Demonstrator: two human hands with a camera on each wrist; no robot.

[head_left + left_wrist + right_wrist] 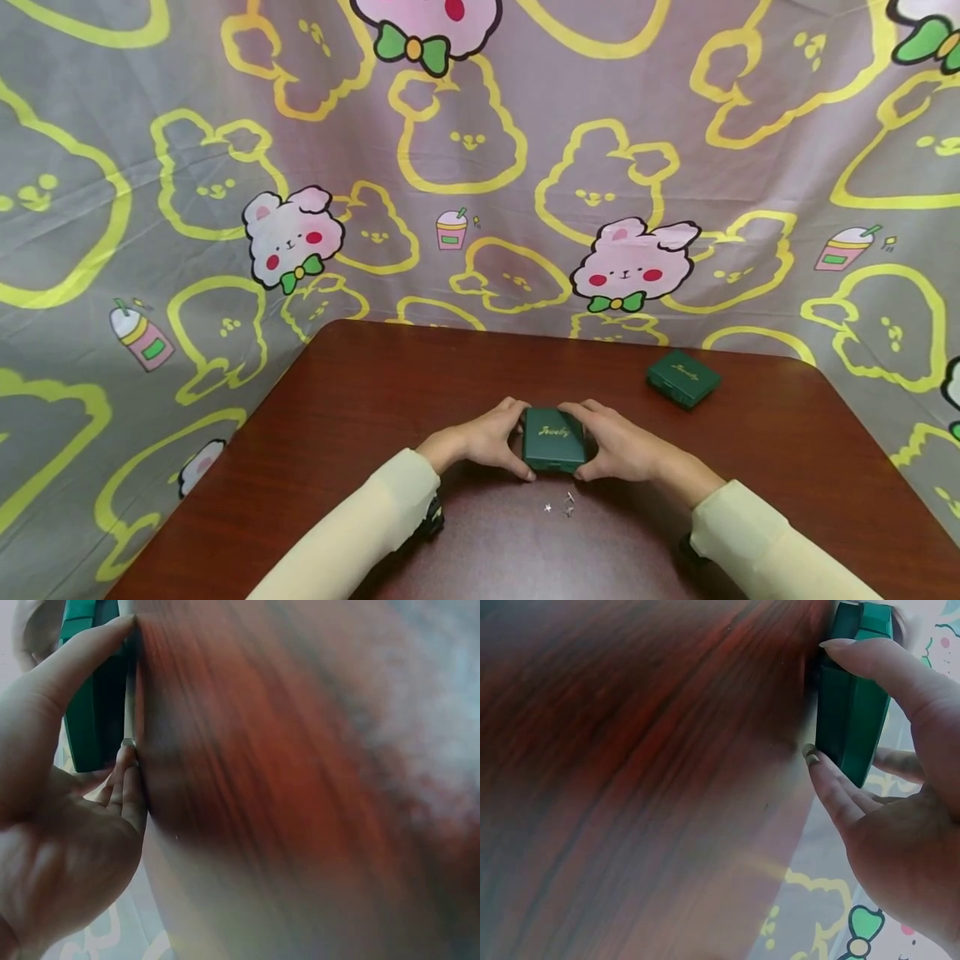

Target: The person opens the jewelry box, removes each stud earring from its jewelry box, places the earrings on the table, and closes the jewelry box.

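Observation:
A closed green jewelry box (553,440) with gold lettering on its lid lies on the table between both hands. My left hand (491,437) holds its left side, thumb at the front corner and fingers toward the back. On the opposite side my right hand (622,446) grips it the same way, and in the right wrist view the thumb presses the box's (847,712) edge. The left wrist view shows part of the box (94,712) behind the thumb. Just in front of it lie small silver jewelry pieces (569,498), one of them star-shaped (547,507).
A second closed green jewelry box (683,378) sits at the back right of the brown wooden table (420,367). A grey curtain (510,217) with cartoon prints hangs behind the table and along its sides.

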